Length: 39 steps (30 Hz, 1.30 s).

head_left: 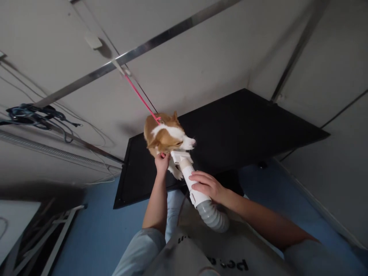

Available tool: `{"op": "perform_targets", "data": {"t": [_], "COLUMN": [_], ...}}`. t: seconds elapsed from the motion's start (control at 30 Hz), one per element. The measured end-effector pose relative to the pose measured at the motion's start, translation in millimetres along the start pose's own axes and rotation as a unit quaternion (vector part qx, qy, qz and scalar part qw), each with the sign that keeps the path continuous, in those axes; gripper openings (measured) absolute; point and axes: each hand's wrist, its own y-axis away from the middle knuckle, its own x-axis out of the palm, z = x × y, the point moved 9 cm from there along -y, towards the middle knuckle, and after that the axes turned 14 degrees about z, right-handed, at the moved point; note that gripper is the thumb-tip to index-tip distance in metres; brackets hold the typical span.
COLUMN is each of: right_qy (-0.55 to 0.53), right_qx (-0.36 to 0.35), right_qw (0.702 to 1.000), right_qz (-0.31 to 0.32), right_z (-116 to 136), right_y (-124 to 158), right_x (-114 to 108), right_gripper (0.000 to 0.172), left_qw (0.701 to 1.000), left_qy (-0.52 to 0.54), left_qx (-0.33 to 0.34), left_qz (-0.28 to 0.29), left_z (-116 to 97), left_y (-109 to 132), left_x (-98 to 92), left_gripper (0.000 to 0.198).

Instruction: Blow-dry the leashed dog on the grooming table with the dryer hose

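A brown and white dog (165,134) is at the left part of a black table (230,126), its snout pointing right. My left hand (161,163) is closed at the side of the dog's head, below its ear; whether fur or the ear is pinched in the fingers is too small to tell. My right hand (208,186) is wrapped round a white dryer nozzle (190,184), which has a flat wide head close under the dog's jaw. A grey ribbed hose (214,217) runs from the nozzle's lower end. One white paw shows between my left hand and the nozzle.
A pink leash (140,97) runs from the dog's neck up to a metal bar (146,46). Dark looped cords (43,117) hang from the bar's left end. A long grey hose (57,151) lies along the left wall. White frame parts (61,241) stand at the lower left.
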Motion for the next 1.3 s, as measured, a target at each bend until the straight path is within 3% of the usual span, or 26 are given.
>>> {"op": "perform_targets", "data": {"t": [0.4,0.57,0.67,0.77,0.9,1.0,1.3], "right_qy": [0.056,0.058,0.060,0.037,0.053,0.033,-0.020], "right_qx": [-0.029,-0.021,-0.034,-0.035,-0.039,-0.042,-0.027], "right_qw": [0.995,0.997,0.995,0.999,0.997,0.999,0.999], "right_qz": [-0.075,-0.047,-0.069,-0.011,-0.033,0.000,0.003], "right_z": [6.7,4.4,6.4,5.2,7.8,8.7,1.0], "right_y": [11.5,-1.3,-6.8,-13.5,-8.1,-4.2,4.4], "right_x": [8.5,15.6,9.8,17.3,14.2,21.0,23.7], "right_gripper": [0.020,0.018,0.020,0.020,0.021,0.020,0.028], "left_qw": [0.991,0.988,0.990,0.992,0.992,0.994,0.995], "left_qy": [0.133,0.154,0.141,0.121,0.125,0.103,-0.096], "left_qx": [-0.008,-0.007,0.016,0.020,0.006,0.006,-0.013], "left_qz": [0.015,0.015,0.020,0.021,0.030,0.034,-0.004], "left_z": [19.1,18.4,15.4,16.9,20.9,18.9,10.8], "left_y": [-5.8,-5.8,-6.3,-8.2,-10.3,-9.9,-8.2], "left_x": [-5.0,-9.2,-12.4,-15.5,-15.7,-16.3,-22.0], "left_gripper": [0.042,0.038,0.038,0.037,0.039,0.038,0.030]}}
